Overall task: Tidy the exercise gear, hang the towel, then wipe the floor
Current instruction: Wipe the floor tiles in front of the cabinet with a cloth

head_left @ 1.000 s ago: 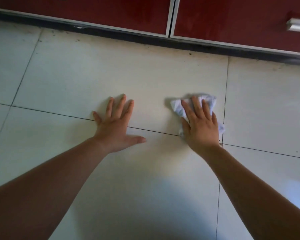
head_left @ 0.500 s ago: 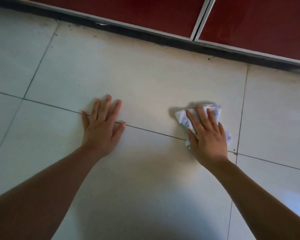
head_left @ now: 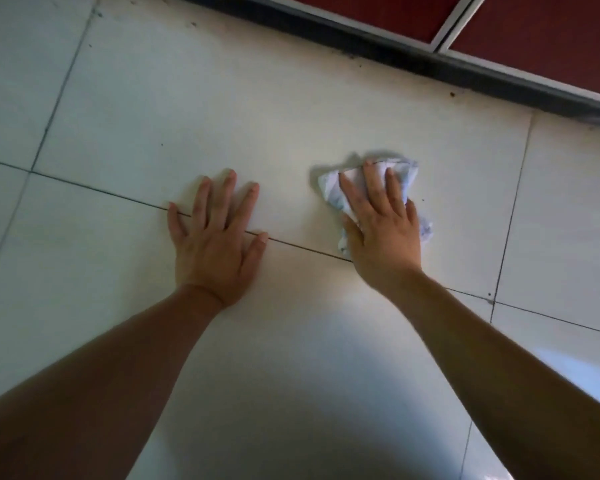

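Observation:
A crumpled white cloth (head_left: 409, 174) lies on the pale tiled floor (head_left: 222, 105). My right hand (head_left: 381, 226) lies flat on top of it with straight fingers, pressing it down; much of the cloth is hidden under the palm. My left hand (head_left: 215, 237) rests flat on the bare tile to the left of it, fingers spread, across a dark grout line.
Dark red cabinet doors (head_left: 541, 32) with pale metal edges run along the top right above a dark, dirty plinth (head_left: 430, 64). Small dark specks dot the tiles near it. A bright glare patch (head_left: 575, 375) lies on the floor at the lower right.
The view has tilted and swung left, pushing the cabinets toward the top right. My left hand's thumb has drawn in beside the palm. My right hand stays pressed on the cloth.

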Demonstrator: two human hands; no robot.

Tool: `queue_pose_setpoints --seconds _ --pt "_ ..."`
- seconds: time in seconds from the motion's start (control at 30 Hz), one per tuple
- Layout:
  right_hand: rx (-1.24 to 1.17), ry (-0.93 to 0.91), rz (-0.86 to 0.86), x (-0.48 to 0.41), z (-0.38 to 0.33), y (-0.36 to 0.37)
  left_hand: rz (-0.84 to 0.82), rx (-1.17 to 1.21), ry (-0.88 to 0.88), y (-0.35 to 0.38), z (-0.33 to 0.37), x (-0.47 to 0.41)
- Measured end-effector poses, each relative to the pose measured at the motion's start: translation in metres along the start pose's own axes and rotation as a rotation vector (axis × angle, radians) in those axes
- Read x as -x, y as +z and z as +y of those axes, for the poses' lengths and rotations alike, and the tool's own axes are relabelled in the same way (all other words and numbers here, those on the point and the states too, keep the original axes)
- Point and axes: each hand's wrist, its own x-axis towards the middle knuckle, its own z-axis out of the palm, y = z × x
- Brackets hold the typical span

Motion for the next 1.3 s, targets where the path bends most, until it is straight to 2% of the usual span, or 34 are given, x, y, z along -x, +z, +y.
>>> queue_pose_setpoints --seconds 0.07,0.13,0.37,0.6,0.67,0.83,0.97,1.17,1.3 --pt "0.044 -0.059 -0.026 0.033 -0.018 0.011 -0.013 0.006 -0.002 -0.003 0.0 0.0" --pt "0.075 -0.038 -0.094 0.047 -0.025 0.015 -0.03 0.003 0.002 -0.003 -0.001 -0.001" --pt "0.047 0.072 -0.115 -0.032 -0.023 -0.01 -0.118 -0.005 0.031 -0.008 -0.002 -0.002" --pt "0.053 -0.162 -0.139 0.066 -0.011 0.005 -0.263 -0.01 0.02 -0.035 -0.002 0.002" --pt "0.055 -0.153 -0.183 0.076 -0.009 0.008 -0.312 -0.01 0.012 -0.044 -0.003 0.013" --pt "0.069 -0.161 -0.152 0.041 -0.015 0.005 -0.329 -0.012 -0.125 -0.064 -0.01 0.063" --pt "0.026 -0.09 -0.129 0.024 -0.038 0.009 -0.386 -0.06 -0.197 -0.075 -0.032 0.085" --pt "0.127 -0.355 -0.219 0.063 -0.042 0.02 -0.442 -0.227 -0.146 -0.085 -0.054 0.093" --pt "0.138 -0.464 -0.25 0.071 -0.029 0.018 -0.423 -0.202 -0.091 -0.084 -0.045 0.089"
